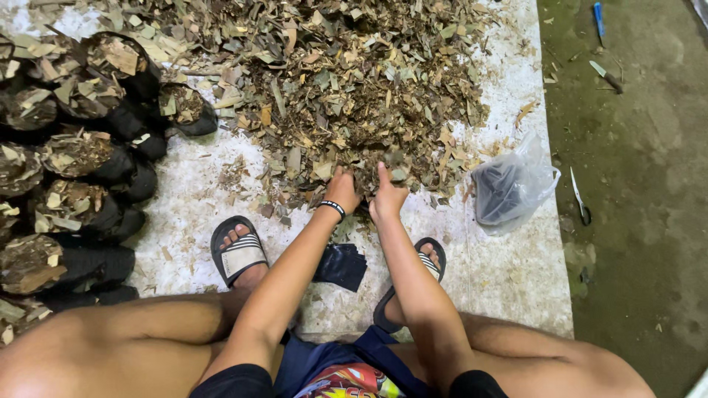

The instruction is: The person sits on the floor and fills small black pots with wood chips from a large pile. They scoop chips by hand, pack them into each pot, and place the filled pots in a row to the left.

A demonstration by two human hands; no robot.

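Observation:
My left hand and my right hand reach side by side into the near edge of a big heap of dry chopped leaves. The fingers of both hands are buried in the leaves, so I cannot see what they grip. A dark band circles my left wrist. A stack of flat black bags lies on the ground between my feet, just under my left forearm. I squat with a sandal on each foot.
Several black bags stuffed with leaves lie stacked at the left. A clear plastic bag with black bags inside sits right of the heap. The white sheet ends at bare ground on the right, where a knife lies.

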